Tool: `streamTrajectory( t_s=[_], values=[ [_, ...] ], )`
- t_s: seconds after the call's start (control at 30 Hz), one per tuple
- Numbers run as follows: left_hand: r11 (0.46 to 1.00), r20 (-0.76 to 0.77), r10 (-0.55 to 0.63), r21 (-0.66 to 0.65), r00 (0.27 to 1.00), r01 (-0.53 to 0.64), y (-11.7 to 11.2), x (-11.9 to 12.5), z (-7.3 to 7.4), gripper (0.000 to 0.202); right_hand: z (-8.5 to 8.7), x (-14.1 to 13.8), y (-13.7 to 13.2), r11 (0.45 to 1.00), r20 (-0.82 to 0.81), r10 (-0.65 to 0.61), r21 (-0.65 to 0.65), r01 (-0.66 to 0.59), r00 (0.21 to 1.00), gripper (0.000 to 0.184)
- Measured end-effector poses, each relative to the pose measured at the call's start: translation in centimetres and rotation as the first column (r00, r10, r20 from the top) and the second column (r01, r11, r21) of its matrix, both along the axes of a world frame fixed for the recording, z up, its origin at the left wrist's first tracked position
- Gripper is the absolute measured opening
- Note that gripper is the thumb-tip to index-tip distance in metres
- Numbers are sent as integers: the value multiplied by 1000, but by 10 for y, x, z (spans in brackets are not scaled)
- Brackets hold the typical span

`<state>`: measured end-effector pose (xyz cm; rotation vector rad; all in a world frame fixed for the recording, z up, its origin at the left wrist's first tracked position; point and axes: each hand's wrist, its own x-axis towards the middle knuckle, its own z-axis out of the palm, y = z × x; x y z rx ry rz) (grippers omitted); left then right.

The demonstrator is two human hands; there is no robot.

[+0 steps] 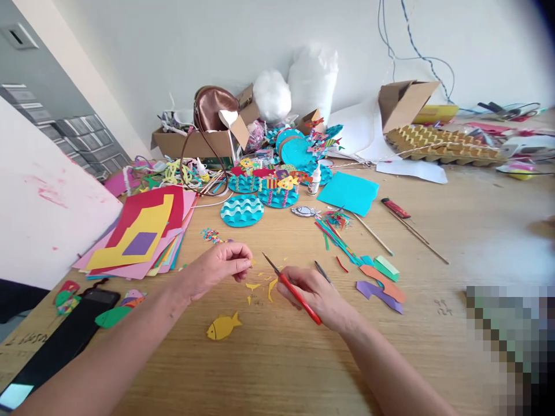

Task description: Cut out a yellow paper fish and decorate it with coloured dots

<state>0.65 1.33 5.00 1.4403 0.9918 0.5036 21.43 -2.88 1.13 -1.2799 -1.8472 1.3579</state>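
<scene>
My right hand (315, 294) is closed round red-handled scissors (292, 288), whose blades point up and left toward my left hand. My left hand (221, 266) hovers above the wooden table (455, 242) with its fingertips pinched on a tiny yellow paper scrap. Small yellow paper offcuts (260, 287) lie on the table between the two hands. A yellow paper fish (222, 326) lies flat just in front of them, nearer to me.
A stack of coloured paper sheets (143, 234) lies at left, a black phone (60, 346) at the near left. Blue wave discs with paper fish (260, 196), a turquoise sheet (348, 192), coloured strips (338, 231), wooden sticks, cardboard boxes and egg trays (442, 144) fill the back.
</scene>
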Motion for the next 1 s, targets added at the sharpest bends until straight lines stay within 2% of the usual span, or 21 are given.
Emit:
streamTrajectory(
  t_s=[0.3, 0.5, 0.73, 0.87, 1.0],
  values=[
    [1000, -42, -29, -6, 999, 29, 3, -3, 0, 14, 0, -2, -2, 993, 90, 104, 42, -108, 990, 31],
    [999, -81, -34, -18, 996, 33, 2, 3, 4, 16, 0, -3, -2, 992, 121, 88, 85, -98, 989, 35],
    [999, -96, -33, -24, 995, 31, 1, 4, 3, 16, -1, -3, -3, 993, 136, 82, 72, -93, 987, 35],
    [1000, -127, 4, 21, 992, -1, 9, -9, 1, 19, -1, -5, -1, 998, 189, 17, 62, -29, 982, 34],
    [985, -246, 111, 156, 963, -74, 28, -32, -5, 22, 2, -8, -1, 996, 298, -25, 89, -1, 954, 31]
  ],
)
